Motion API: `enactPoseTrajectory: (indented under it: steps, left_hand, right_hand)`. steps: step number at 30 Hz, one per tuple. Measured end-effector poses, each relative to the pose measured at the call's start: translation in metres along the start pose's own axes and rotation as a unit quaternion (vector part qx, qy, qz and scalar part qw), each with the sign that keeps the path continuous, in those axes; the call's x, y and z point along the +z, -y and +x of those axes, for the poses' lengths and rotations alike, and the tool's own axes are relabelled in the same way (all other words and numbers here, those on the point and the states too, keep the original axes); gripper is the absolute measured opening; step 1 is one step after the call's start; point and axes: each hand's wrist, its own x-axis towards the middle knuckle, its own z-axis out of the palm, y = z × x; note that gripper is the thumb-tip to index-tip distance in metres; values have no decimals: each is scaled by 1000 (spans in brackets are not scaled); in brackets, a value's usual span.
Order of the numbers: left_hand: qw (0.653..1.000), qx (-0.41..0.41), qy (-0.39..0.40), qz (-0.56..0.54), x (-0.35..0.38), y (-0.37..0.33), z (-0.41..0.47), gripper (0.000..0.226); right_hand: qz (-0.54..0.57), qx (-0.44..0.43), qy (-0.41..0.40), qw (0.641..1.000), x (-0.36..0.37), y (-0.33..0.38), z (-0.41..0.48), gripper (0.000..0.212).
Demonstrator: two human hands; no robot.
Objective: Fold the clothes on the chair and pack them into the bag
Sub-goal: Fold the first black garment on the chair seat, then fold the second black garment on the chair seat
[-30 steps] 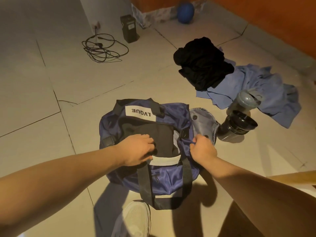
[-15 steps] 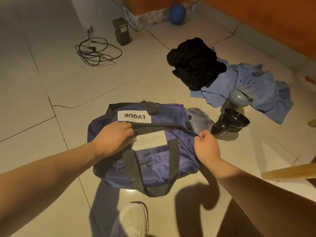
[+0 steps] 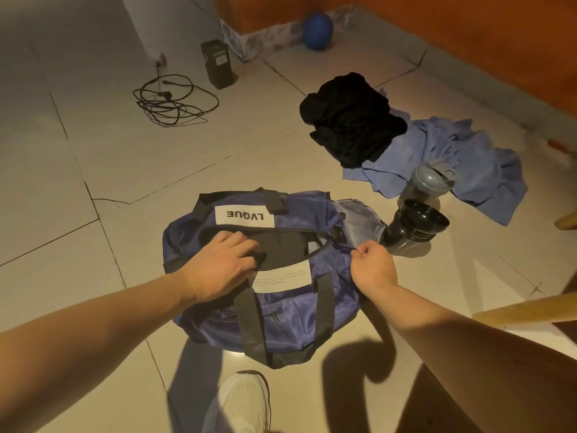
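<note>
A dark blue duffel bag (image 3: 296, 304) with black straps and a white "LVQUE" label lies on the tiled floor in front of me. Its top is open, and a black garment (image 3: 287, 248) shows inside. My left hand (image 3: 218, 267) lies across the near rim, its fingers stretched onto the black garment. At the bag's right end my right hand (image 3: 373, 267) pinches the blue fabric. Beyond the bag, a crumpled black garment (image 3: 349, 120) sits on a spread blue garment (image 3: 480, 170).
Two shaker bottles, a grey one (image 3: 427, 182) and a black one (image 3: 412, 229), stand right of the bag. A coiled cable (image 3: 168, 101), a dark box (image 3: 218, 64) and a blue ball (image 3: 317, 28) lie further back. A wooden chair leg (image 3: 524, 310) crosses at right. My white shoe (image 3: 243, 404) is near.
The bag's opening has widened again, so the black garment inside shows. My left hand's fingers have moved forward onto it. My right hand keeps its pinch on the bag's end.
</note>
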Motion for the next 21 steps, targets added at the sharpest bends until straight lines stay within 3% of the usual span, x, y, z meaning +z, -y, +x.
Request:
enactPoseTrajectory:
  steps: [13, 21]
  left_hand:
    - [998, -55, 10, -31, -28, -12, 33, 28]
    - [998, 1, 55, -12, -82, -43, 80, 27]
  right_hand:
    - [-29, -23, 8, 999, -27, 20, -16, 12]
    - [-28, -41, -10, 999, -73, 25, -30, 11]
